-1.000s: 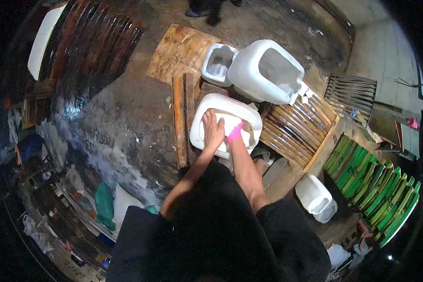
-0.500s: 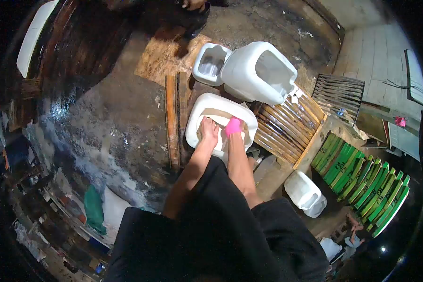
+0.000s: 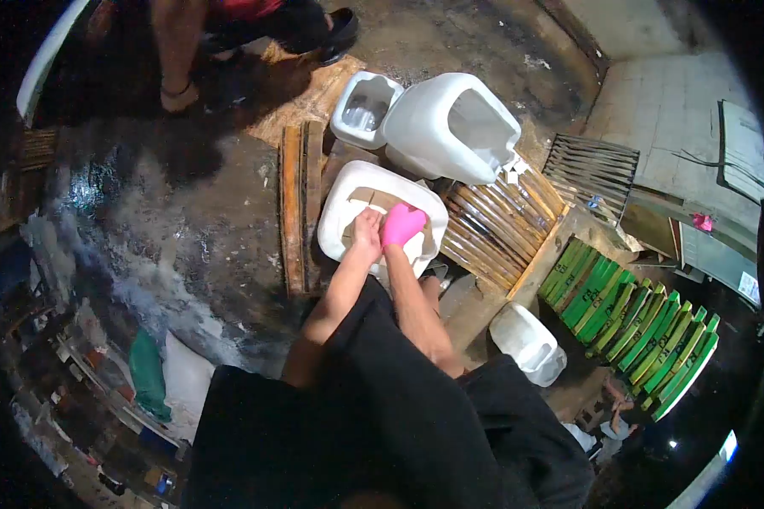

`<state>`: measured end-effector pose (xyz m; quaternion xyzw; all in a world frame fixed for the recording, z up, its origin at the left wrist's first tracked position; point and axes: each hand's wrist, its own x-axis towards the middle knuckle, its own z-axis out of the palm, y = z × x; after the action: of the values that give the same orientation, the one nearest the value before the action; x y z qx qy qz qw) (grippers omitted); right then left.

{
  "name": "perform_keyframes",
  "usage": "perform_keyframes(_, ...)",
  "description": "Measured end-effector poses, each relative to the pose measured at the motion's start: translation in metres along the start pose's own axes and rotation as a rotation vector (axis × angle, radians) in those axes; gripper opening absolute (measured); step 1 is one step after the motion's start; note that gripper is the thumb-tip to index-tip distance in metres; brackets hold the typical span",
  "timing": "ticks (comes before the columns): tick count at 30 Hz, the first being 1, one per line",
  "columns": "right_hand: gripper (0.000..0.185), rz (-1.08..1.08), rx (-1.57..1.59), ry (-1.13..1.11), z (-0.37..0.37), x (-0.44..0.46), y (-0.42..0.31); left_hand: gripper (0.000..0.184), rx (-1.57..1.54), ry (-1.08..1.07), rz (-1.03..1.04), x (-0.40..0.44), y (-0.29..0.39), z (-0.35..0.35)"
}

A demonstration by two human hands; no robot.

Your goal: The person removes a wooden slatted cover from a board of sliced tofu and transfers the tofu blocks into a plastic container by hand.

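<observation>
A white plastic tub point(image 3: 335, 208), like a cut-down jug, holds cloudy tan liquid with a pale patch in it. My bare left hand point(image 3: 367, 229) is over the left side of the liquid, its fingers loosely extended with nothing visible in them. Close beside it is my right hand point(image 3: 405, 226), covered by bright pink material that looks like a glove. Its fingers cannot be made out separately, and whether it holds anything is hidden.
Two more cut white containers, a small one point(image 3: 361, 114) and a large one point(image 3: 429, 131), stand beyond the tub. A slatted wooden rack point(image 3: 501, 229) lies right, near green boards point(image 3: 628, 314). Another person's leg point(image 3: 178, 51) is at upper left.
My right hand has lifted from the liquid, showing more pink, and moved closer to my left hand. Another person's legs have come into view at upper left. The whole view has shifted slightly.
</observation>
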<state>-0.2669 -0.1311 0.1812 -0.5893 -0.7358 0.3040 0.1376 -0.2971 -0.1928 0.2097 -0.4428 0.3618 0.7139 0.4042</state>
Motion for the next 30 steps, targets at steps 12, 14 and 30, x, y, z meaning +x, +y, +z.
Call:
perform_keyframes(12,0.018,0.171,0.507,-0.431,-0.103,-0.032,-0.022,0.049,0.421,0.047,0.579,-0.064,-0.016,0.012)
perform_keyframes(14,0.021,0.348,0.940,-0.713,-0.151,-0.011,0.008,0.048,0.475,0.111,0.615,-0.070,-0.035,0.026)
perform_keyframes(30,0.061,0.353,0.211,0.201,-0.056,0.378,0.365,0.057,1.583,0.657,1.159,-0.051,-0.144,0.043)
